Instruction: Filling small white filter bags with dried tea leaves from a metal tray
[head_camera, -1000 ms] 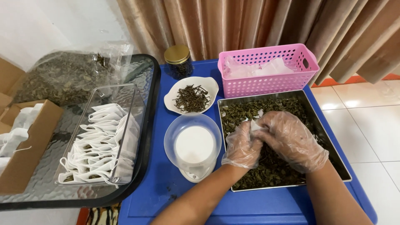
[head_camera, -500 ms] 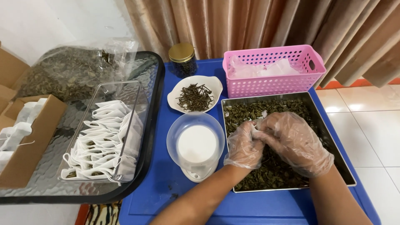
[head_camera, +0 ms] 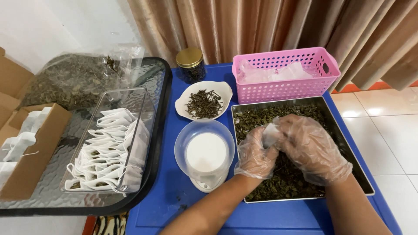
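— Where's the sachet?
— Your left hand (head_camera: 256,153) and right hand (head_camera: 311,146) pinch the small white bag (head_camera: 270,134) over the tray (head_camera: 346,143), twelve o'clock of your wrists.
— Step?
— Filling, probably; next calls for keeping its mouth open.

clear leaf bag (head_camera: 74,80), brown cardboard box (head_camera: 32,152)

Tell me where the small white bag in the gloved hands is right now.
In the head view, the small white bag sits right of centre, pinched between the left hand and right hand, above the metal tray of dried leaves.
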